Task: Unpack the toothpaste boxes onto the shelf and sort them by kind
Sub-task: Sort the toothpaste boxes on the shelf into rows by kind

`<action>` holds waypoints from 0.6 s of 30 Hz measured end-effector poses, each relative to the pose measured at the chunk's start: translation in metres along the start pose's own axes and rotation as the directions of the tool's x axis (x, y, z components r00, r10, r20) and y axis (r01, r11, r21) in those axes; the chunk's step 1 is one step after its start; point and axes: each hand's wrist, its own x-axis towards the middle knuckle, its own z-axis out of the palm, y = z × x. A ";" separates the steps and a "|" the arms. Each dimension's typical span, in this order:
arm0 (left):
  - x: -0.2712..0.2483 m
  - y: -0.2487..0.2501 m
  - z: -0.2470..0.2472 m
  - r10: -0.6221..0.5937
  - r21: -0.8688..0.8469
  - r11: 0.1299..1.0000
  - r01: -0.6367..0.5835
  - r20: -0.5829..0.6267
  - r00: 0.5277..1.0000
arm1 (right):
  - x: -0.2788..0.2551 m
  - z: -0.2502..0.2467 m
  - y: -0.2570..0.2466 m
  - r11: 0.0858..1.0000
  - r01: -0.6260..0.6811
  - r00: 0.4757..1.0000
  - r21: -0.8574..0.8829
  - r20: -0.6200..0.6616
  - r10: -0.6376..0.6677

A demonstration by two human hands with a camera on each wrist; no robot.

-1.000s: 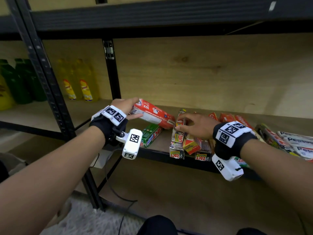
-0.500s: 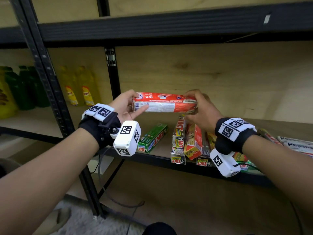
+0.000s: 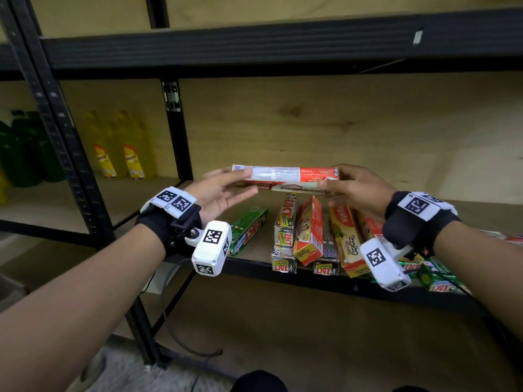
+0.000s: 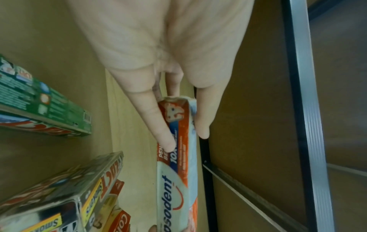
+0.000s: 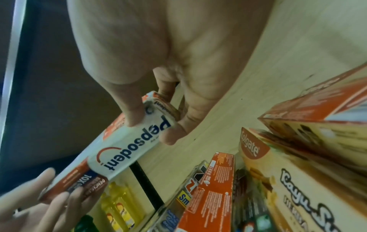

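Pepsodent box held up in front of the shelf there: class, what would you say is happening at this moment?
A person is sorting toothpaste onto a shelf. Both hands hold one red-and-white Pepsodent box level above the shelf: the right hand pinches one end, and the left hand supports the other with nearly straight fingers. Below it, Zact boxes and Colgate boxes stand on edge side by side, and a green Zact box lies flat to their left. The held box has not been placed yet.
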 end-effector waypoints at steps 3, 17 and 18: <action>0.002 -0.007 -0.001 0.015 0.014 1.000 -0.015 0.027 1.000 | -0.003 -0.003 0.000 0.994 -0.052 0.999 0.097 0.013 0.051; 0.007 -0.030 0.027 -0.014 0.260 0.965 0.017 -0.015 1.000 | -0.022 -0.028 0.006 0.973 -0.176 0.984 0.151 0.032 0.173; 0.006 -0.030 0.029 -0.028 0.293 0.956 0.023 0.013 1.000 | -0.023 -0.032 0.006 0.971 -0.157 0.987 0.178 0.040 0.153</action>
